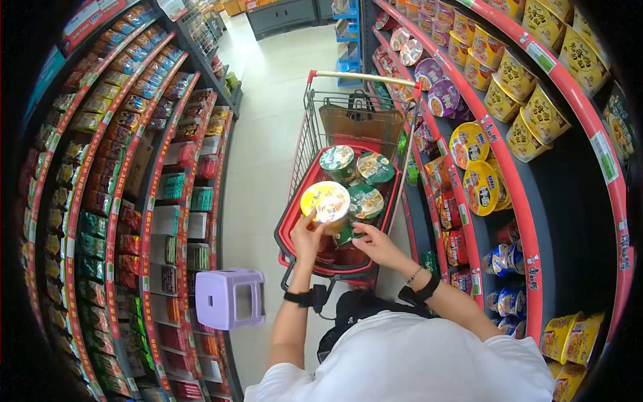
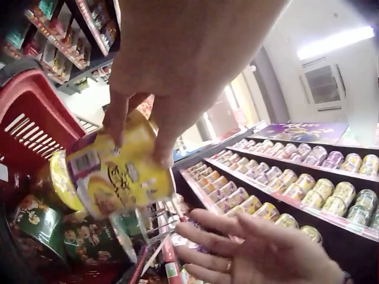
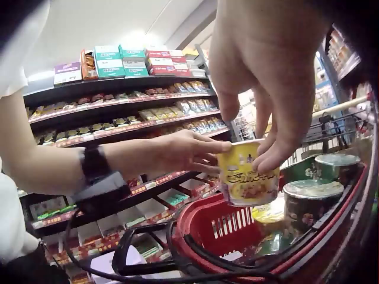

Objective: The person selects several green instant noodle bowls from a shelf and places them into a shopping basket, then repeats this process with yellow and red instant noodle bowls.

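Yellow and glossy, a printed noodle tub (image 1: 325,201) is hanging upright above a red basket (image 2: 50,103), clear of the tubs below it. The person's left hand (image 1: 308,239) is pinching it near its upper rim, thumb and fingers set apart around the edge. The right hand (image 1: 380,248) is holding nothing – its fingers are loosely extended, palm turned toward the tub. In the right wrist view its fingertips are overlapping the tub, but the left wrist view is showing a gap between them. Three green tubs with printed lids – a pale-topped one (image 1: 337,161), another beside it (image 1: 376,168) and a third nearer the person (image 1: 366,201) – are standing close together in the basket, and a second yellow item (image 3: 269,213) is lying partly hidden among them. The basket is sitting in a wire shopping cart (image 1: 365,77), with a brown bag (image 1: 358,130) resting at the cart's handle end. On the pale floor (image 1: 258,167) to the left, a lilac stool (image 1: 213,301) is standing beside shelves of small packets. Along the right, red-edged shelves are carrying rows of yellow, purple and blue tubs. The person is wearing a white shirt (image 1: 402,355) and black bands on both wrists.
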`<action>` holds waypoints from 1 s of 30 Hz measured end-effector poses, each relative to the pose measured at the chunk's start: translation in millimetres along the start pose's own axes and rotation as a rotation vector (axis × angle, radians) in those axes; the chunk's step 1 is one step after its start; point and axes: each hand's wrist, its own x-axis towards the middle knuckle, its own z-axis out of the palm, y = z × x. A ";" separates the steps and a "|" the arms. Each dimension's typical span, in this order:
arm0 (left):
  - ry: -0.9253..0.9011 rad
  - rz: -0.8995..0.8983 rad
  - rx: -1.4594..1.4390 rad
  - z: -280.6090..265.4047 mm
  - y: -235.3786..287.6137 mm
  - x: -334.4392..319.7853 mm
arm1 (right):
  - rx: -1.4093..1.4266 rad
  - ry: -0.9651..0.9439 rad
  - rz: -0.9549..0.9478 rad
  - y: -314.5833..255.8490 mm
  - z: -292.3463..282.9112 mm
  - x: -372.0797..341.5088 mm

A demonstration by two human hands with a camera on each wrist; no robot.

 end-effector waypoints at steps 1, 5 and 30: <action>0.012 -0.046 0.041 6.7 0.5 9.4 | -0.026 -0.029 -0.009 -3.4 3.7 4.5; -0.001 -0.117 -0.098 56.1 -33.1 37.6 | -0.048 -0.068 -0.037 -13.2 1.8 -1.7; -1.620 0.766 -0.821 165.2 356.3 -167.6 | -0.767 2.357 -0.070 -89.4 -111.7 -329.7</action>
